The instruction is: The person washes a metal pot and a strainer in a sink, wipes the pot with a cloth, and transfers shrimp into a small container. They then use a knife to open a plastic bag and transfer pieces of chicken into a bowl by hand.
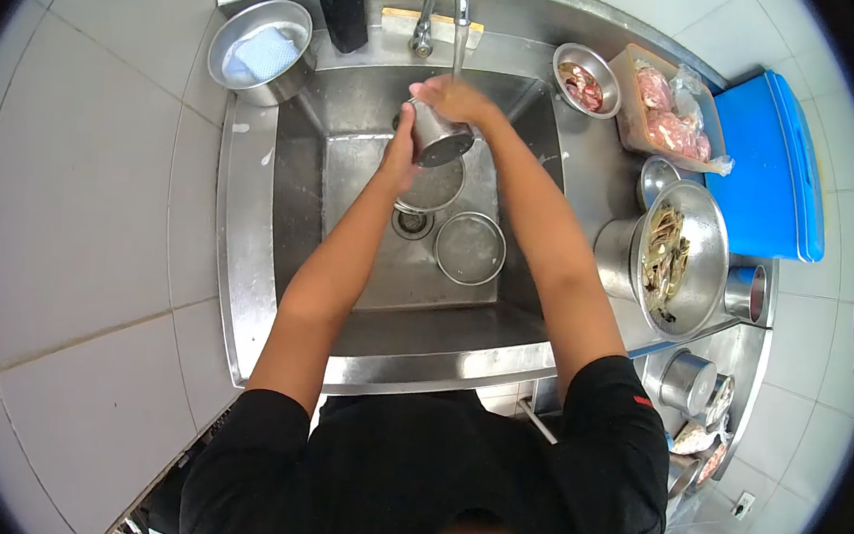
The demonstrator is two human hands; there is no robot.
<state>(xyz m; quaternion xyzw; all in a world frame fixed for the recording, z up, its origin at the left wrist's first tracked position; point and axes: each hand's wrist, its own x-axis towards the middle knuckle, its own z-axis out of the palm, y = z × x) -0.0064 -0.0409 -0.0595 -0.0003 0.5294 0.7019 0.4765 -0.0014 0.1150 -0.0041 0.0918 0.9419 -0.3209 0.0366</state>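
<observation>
A metal cup is tilted over the sink, its round base facing me. My left hand grips its left side. My right hand is wrapped over its upper end, just below the running faucet, and looks slightly blurred. The cup hides part of both hands' fingers. Below them, a round, shallow metal piece lies in the sink, partly covered by the cup. A second round metal piece lies to the right of the drain.
A pot with a bluish cloth and a black pump bottle stand back left. On the right are a bowl of meat, a tub of bagged meat, a blue cooler and a large bowl of food scraps.
</observation>
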